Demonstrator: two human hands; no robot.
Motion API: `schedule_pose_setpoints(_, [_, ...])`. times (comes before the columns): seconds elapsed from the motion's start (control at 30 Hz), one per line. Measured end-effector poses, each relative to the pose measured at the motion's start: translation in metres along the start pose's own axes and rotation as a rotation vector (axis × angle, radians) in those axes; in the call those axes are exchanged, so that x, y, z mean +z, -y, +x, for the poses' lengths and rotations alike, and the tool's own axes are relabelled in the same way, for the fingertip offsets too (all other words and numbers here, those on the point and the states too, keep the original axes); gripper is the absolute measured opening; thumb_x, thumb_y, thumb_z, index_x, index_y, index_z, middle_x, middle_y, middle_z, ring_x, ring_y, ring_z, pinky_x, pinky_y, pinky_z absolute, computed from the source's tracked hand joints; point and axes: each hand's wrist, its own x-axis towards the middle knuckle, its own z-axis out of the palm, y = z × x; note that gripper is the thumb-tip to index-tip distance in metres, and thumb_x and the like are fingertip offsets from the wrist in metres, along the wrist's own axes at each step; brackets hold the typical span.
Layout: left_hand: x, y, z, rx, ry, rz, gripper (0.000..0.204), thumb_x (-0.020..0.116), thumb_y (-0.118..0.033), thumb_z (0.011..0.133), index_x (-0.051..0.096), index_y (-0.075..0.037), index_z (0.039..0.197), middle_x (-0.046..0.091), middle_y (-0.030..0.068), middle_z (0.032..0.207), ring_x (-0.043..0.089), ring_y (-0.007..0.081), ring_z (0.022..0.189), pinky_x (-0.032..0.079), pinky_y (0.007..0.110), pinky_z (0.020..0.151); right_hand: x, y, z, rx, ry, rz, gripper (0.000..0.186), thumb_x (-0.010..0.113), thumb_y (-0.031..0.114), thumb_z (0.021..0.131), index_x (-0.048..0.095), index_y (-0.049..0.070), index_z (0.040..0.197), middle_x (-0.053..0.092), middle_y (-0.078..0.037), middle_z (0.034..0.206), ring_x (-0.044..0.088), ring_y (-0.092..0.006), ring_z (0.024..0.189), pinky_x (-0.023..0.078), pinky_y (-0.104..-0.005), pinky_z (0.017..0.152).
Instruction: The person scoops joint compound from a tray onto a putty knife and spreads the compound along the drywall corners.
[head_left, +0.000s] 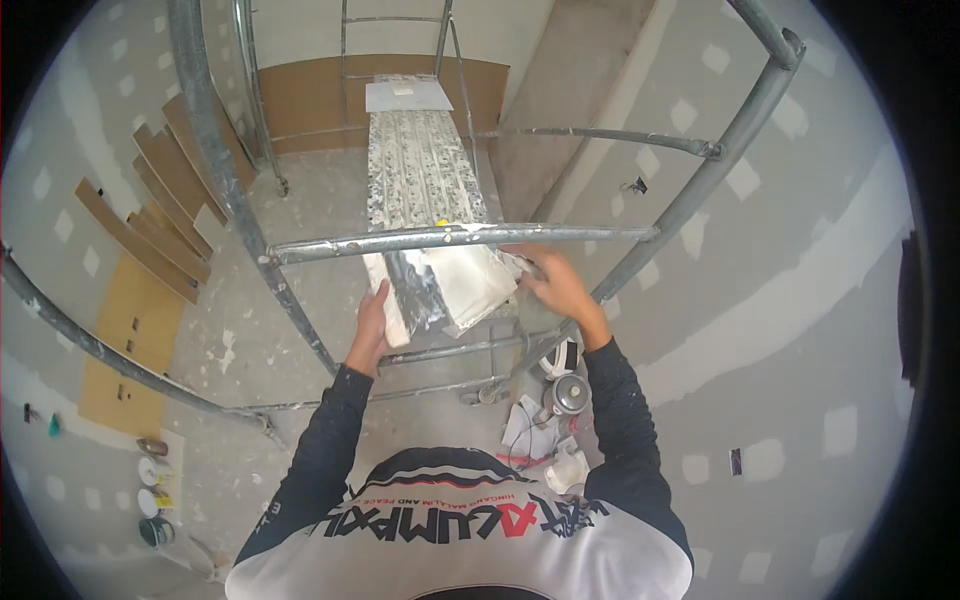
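Observation:
Just below the scaffold's cross rail, my left hand (372, 322) grips a pale, thick strip (390, 305) along the left side of a dark grey flat surface (418, 288) smeared with white paste. A broad white, paste-coated slab or sheet (475, 285) lies against the right of that surface, its lower corner tilted down. Beside the slab's right edge, my right hand (560, 288) is closed, with its fingers reaching in near the rail. A small greyish piece shows at those fingers, but its kind is unclear. Part of the work is hidden behind the rail.
Metal scaffold frames (460, 238) surround me. A paste-spattered plank (420, 165) runs away ahead, with a white board (408, 96) across its far end. Below stand a lidded pot (570, 394) and several tubs (153, 500). Brown boards (135, 240) lean on the left wall.

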Motion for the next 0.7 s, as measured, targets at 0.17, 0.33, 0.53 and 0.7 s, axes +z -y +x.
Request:
schedule_pose_setpoints(0.17, [0.043, -0.006, 0.041, -0.139, 0.121, -0.018, 0.036, 0.054, -0.029, 0.108, 0.056, 0.000, 0.129, 0.069, 0.0128, 0.113, 0.073, 0.0242, 0.100, 0.063, 0.043, 0.084, 0.005, 0.010, -0.012, -0.028, -0.071, 0.085, 0.058, 0.055, -0.007, 0.079, 0.063, 0.003, 0.136, 0.065, -0.020, 0.136, 0.061, -0.0379, 0.127, 0.044, -0.0415, 0.112])
schedule_pose_setpoints(0.33, [0.056, 0.000, 0.048, -0.259, 0.247, -0.228, 0.035, 0.053, -0.030, 0.108, 0.057, -0.004, 0.130, 0.069, 0.0129, 0.114, 0.073, 0.0259, 0.096, 0.064, 0.043, 0.082, 0.019, 0.018, -0.027, -0.168, -0.162, 0.016, 0.063, 0.055, -0.009, 0.078, 0.063, 0.008, 0.139, 0.065, -0.014, 0.139, 0.061, -0.0357, 0.127, 0.045, -0.0416, 0.111])
schedule_pose_setpoints(0.53, [0.080, -0.009, 0.022, -0.454, 0.435, -0.261, 0.039, 0.052, -0.030, 0.108, 0.055, -0.003, 0.136, 0.069, 0.0134, 0.121, 0.074, 0.0258, 0.099, 0.064, 0.042, 0.086, 0.046, 0.003, -0.061, -0.076, -0.122, -0.255, 0.074, 0.058, -0.010, 0.076, 0.060, 0.020, 0.144, 0.055, -0.005, 0.152, 0.061, -0.0337, 0.124, 0.048, -0.0433, 0.108])
schedule_pose_setpoints(0.7, [0.067, 0.001, 0.001, -0.478, 0.425, -0.180, 0.039, 0.055, -0.033, 0.107, 0.058, -0.003, 0.132, 0.072, 0.0102, 0.111, 0.073, 0.0198, 0.095, 0.063, 0.037, 0.083, 0.063, -0.006, -0.090, 0.015, -0.196, -0.315, 0.076, 0.058, -0.010, 0.077, 0.058, 0.021, 0.146, 0.054, -0.004, 0.153, 0.059, -0.0295, 0.129, 0.047, -0.0447, 0.109])
